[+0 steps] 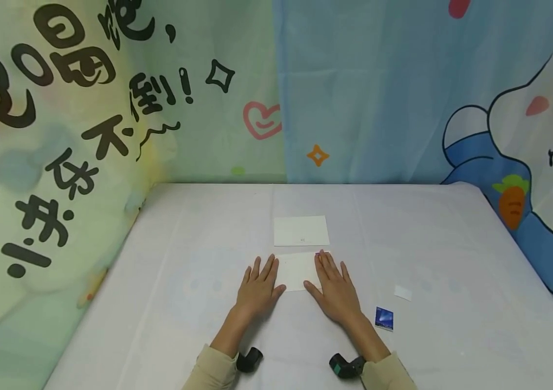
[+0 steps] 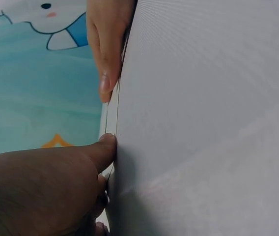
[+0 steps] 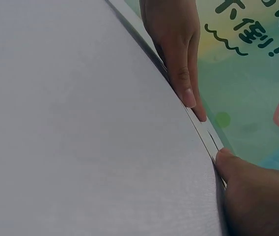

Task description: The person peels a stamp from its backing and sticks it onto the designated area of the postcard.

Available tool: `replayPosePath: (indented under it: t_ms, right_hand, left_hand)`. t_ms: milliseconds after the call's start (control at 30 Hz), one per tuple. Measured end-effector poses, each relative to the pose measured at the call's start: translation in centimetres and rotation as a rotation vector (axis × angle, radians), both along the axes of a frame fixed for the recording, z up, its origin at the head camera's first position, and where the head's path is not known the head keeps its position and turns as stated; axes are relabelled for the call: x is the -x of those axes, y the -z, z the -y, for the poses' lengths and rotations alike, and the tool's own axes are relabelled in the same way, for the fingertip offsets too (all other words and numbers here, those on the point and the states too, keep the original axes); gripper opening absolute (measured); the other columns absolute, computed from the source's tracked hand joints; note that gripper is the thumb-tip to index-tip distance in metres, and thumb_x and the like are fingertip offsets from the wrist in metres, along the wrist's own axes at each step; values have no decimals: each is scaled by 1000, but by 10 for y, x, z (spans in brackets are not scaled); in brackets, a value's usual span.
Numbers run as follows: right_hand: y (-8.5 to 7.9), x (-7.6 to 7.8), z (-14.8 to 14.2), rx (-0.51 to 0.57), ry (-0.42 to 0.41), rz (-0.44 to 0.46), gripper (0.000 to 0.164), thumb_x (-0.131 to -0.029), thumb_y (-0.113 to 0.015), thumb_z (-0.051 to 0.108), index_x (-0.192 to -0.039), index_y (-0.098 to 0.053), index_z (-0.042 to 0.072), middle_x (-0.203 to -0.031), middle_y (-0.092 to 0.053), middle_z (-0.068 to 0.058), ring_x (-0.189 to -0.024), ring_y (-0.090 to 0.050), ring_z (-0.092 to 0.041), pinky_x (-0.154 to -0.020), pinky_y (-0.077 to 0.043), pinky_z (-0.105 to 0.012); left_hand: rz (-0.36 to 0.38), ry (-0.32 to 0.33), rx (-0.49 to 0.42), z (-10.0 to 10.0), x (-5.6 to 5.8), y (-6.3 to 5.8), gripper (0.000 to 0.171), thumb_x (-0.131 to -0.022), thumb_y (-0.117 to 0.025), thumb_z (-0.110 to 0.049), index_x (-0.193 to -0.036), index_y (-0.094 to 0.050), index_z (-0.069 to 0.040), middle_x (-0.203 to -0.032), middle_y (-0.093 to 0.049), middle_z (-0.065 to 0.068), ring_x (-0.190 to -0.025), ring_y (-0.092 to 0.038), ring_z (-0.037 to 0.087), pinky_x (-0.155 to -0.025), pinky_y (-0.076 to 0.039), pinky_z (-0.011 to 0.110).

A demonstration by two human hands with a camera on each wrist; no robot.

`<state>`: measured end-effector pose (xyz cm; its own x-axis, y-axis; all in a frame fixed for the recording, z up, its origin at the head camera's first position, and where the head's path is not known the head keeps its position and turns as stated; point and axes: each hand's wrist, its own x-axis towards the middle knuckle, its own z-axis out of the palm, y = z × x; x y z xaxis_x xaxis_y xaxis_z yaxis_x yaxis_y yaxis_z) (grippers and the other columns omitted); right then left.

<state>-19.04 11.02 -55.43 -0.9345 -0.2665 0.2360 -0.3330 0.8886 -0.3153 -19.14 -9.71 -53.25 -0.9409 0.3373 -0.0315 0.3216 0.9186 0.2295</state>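
Observation:
A cream-white rectangular card (image 1: 297,271) lies flat on the table between the two hands. My left hand (image 1: 258,287) rests on its left edge, fingers straight and pointing forward, thumb spread inward at the near corner. On the opposite edge, my right hand (image 1: 336,290) lies with straight fingers, its thumb over the card's near right part. A bit of red shows by the right fingertips, mostly covered. In the left wrist view the left thumb (image 2: 102,152) sits right at the card's edge. The right wrist view shows the right thumb (image 3: 228,162) at the edge too.
A second white card (image 1: 301,231) with a tiny mark lies just beyond the first. To the right of the right hand are a small blue picture piece (image 1: 384,318) and a small white piece (image 1: 403,293). A white cloth covers the table (image 1: 198,233); printed curtains (image 1: 354,92) hang behind.

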Motion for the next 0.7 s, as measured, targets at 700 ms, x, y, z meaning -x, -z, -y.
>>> replayPosePath:
  t_ms: [700]
  right_hand:
    - [-1,-15,4,9,62,-23,71,-89,-56,42,-138,-34,-4,-144,-31,-18,-134,-25,-31,-107,-12,-52]
  left_hand:
    - [-2,-12,-1,1,1,2,64,-96,-39,-45,-146,-22,-10,-152,-18,4,-138,-9,32,-109,-12,48]
